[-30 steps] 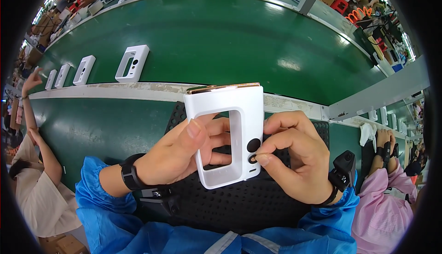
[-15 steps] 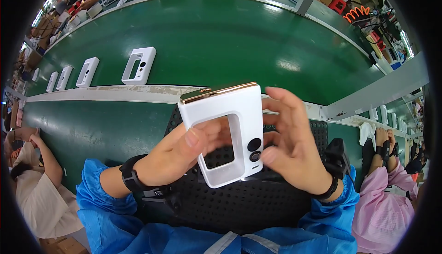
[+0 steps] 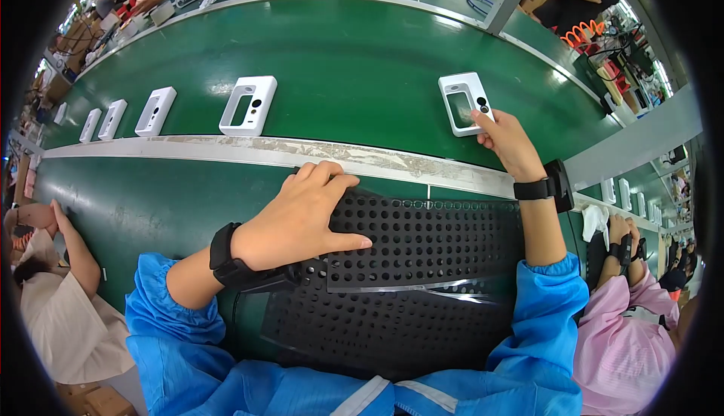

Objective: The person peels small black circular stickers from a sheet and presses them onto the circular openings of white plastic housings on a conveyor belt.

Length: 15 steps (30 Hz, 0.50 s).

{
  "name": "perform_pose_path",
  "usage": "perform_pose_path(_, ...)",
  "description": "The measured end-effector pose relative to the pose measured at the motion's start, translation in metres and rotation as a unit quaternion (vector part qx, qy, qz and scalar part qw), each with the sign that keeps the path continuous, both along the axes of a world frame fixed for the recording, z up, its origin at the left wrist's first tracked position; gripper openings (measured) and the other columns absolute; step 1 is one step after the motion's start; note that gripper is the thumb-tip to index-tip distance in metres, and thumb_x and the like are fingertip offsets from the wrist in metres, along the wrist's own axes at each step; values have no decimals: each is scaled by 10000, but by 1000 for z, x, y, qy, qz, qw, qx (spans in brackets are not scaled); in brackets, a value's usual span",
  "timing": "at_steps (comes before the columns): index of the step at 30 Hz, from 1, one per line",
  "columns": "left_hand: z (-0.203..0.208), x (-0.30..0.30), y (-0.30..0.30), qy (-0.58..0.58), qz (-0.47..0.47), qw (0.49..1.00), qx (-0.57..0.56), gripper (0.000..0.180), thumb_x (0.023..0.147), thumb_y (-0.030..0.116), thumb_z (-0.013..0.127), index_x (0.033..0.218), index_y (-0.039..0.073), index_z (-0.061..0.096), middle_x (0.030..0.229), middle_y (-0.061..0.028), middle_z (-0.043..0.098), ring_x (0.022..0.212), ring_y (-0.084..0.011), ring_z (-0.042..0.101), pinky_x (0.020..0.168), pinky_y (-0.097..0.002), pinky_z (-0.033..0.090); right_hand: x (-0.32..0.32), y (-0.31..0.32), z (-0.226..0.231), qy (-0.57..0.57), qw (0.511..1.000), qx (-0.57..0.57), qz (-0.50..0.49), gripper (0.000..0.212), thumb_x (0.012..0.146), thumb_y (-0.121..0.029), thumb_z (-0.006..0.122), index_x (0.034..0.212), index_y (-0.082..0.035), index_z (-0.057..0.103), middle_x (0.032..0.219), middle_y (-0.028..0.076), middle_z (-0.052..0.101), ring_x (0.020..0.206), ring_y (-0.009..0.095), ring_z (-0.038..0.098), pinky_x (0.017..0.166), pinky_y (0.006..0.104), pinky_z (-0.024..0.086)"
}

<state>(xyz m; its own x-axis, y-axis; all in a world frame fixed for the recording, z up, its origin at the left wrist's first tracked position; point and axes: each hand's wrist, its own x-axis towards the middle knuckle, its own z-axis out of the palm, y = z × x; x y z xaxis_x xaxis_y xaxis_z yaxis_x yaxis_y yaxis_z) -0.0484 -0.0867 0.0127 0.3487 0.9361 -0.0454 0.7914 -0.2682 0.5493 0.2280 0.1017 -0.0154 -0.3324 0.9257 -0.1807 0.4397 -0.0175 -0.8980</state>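
A white plastic housing (image 3: 456, 118) with a rectangular opening and black round spots rests on or just above the green belt beyond the pale rail. My right hand (image 3: 509, 138) grips its near right corner, thumb on top. Above the black perforated mat (image 3: 430, 246), my left hand (image 3: 302, 216) is palm down, its thumb stretched out and its fingers spread toward the far left edge. It appears to hold nothing. Farther left on the belt stands another white housing (image 3: 249, 107) of the same look.
More white housings (image 3: 155, 111) line the belt's left side. A pale rail (image 3: 362, 155) runs between belt and worktable. A grey metal post (image 3: 641, 143) slants in at the right. Co-workers sit at either side, one in a pink sleeve (image 3: 626, 340).
My right hand has carried the white housing forward and right to the belt. My left hand has let go of it and lowered to the mat. The housings on the belt have shifted slightly right.
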Motion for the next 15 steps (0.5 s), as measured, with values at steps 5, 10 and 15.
perform_pose_path(5, -8, -7, 2, -6, 18, 1000, -10, 480, 744, 316, 681, 1082, 20, 512, 1084, -139, 444, 1042, -295, 419, 907, -366, 354, -12, -1, 3, -110, 991, 62, -34, 303, 849, -287, 580, 886, 12, 545, 720, 32, 516, 619, 99, 452, 565, 248, 388)
perform_pose_path(10, -12, -5, 9, -50, 5, 999, -5, 410, 738, 296, 679, 998, 17, 528, 1019, -135, 473, 977, -291, 452, 881, -373, 357, -1, -2, -14, -248, 795, 540, -124, 394, 830, -253, 597, 1078, 41, 511, 852, 95, 539, 748, 162, 501, 692, 292, 435)
perform_pose_path(15, -7, -14, 3, -137, 42, 987, -67, 347, 742, 218, 688, 979, 19, 531, 911, -121, 548, 874, -242, 535, 769, -317, 422, -52, -97, 53, -98, 926, 224, 288, 522, 744, -210, 680, 1190, -28, 478, 1088, 136, 538, 975, 227, 531, 869, 309, 409)
